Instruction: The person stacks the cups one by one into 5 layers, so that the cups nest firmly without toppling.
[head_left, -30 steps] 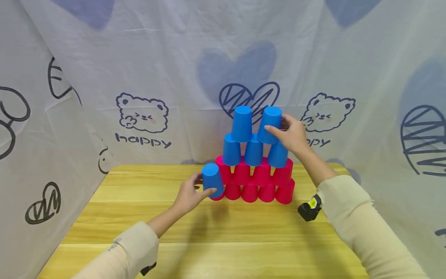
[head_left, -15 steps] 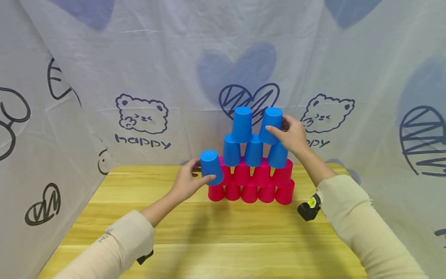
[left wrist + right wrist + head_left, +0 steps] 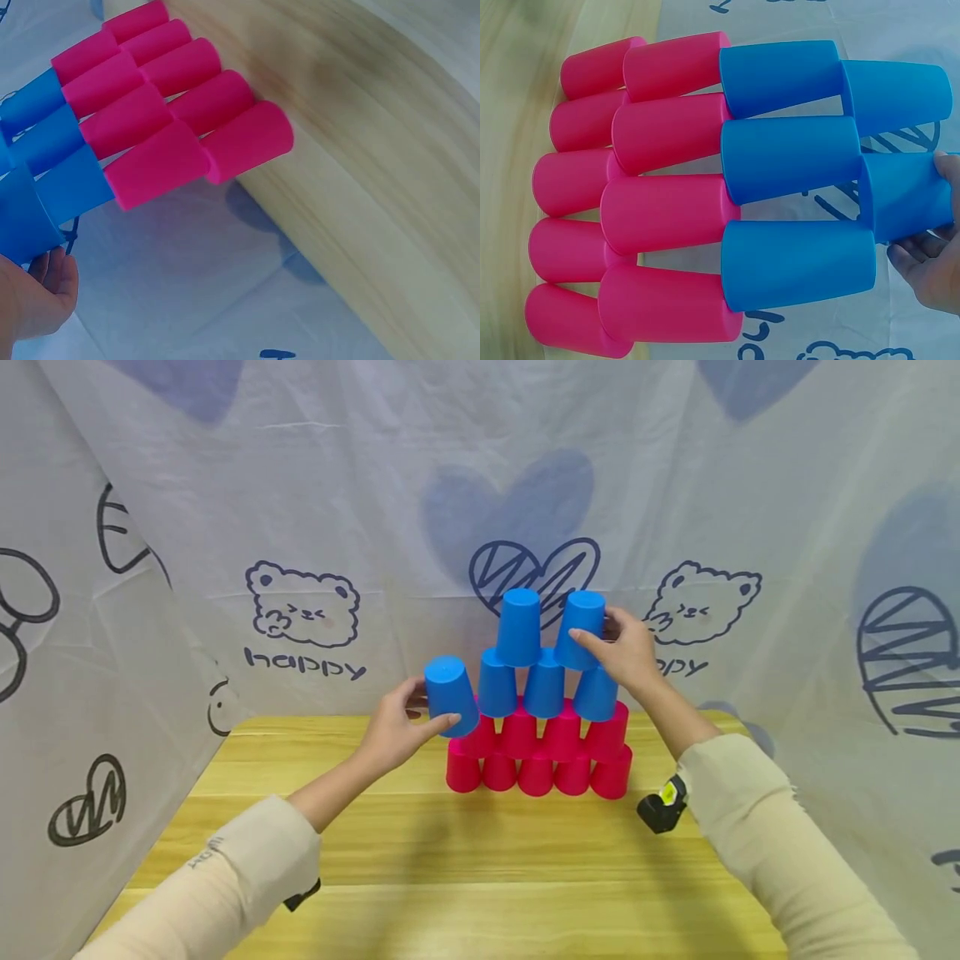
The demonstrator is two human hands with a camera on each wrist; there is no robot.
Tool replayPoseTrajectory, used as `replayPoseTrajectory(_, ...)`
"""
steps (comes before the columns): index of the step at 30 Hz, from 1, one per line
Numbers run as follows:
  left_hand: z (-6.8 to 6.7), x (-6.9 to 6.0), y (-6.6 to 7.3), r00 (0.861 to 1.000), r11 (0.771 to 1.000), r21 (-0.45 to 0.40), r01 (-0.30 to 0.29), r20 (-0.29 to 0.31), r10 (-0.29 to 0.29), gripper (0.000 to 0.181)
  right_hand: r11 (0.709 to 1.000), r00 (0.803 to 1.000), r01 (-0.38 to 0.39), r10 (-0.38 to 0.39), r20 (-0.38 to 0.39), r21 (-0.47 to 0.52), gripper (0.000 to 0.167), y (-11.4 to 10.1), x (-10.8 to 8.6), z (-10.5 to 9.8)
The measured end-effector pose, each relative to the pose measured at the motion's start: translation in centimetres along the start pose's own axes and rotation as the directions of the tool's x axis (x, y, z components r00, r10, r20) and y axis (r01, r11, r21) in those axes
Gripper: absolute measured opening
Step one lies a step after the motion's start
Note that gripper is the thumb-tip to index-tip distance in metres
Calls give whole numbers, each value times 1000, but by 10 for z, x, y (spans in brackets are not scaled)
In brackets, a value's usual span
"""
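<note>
Upside-down cups form a stepped stack on the table. Two rows of red cups make up its base, with three blue cups in the row above. One more blue cup stands upside down on that row at the left. Beside it, my right hand grips a second blue cup, whose lower rim rests at or just over the blue row. Left of the stack, my left hand holds another blue cup upside down in the air, slightly tilted, overlapping the red cups' left end in the head view.
The stack stands toward the back of a wooden table. Behind it hangs a white cloth printed with hearts and bears, and the cloth also runs along both sides. A black wrist camera shows under the right sleeve.
My left hand has raised its blue cup from the height of the bottom red row to about the blue row, drifting slightly left. The right hand stays at the top right cup.
</note>
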State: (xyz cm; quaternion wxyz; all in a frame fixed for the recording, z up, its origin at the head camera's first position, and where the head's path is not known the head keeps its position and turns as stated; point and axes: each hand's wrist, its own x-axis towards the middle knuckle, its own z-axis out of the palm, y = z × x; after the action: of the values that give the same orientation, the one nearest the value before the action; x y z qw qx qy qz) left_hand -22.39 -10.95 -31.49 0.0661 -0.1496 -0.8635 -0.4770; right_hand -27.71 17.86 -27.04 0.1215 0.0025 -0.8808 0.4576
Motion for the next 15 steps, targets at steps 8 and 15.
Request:
replayPoseTrajectory(8,-5,8,14,1000,1000,-21,-7,-28,7,58,1000,1000,0,0,-6,10,68,0,-1,1)
replayPoseTrajectory(15,-5,13,24,999,999,-27,-21,-38,20,59,1000,1000,5,-5,-7,18,68,0,-2,0)
